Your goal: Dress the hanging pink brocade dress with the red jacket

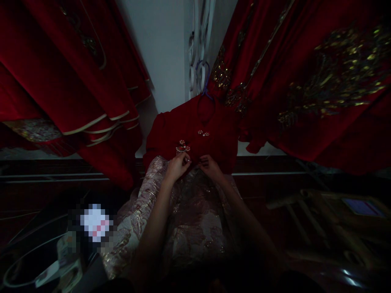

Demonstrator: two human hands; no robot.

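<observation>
Plain red cloth garment (192,129) hung from curved blue hanger (209,75), its hem by crinkled gold-flecked brocade (195,215), left hand (178,166) curled below beaded flower-shaped ornament (182,147), right hand (210,167) bent, pinching too dim to tell

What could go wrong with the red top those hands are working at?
A few things, maybe. The beaded ornament sits right by the left hand, so a finger might catch it and loosen a bead. The red top hangs on a thin bluish hanger, so a hard tug from either that hand or the right hand might pull it off. And it's quite dark here, so tiny details could be easy to miss.
</observation>
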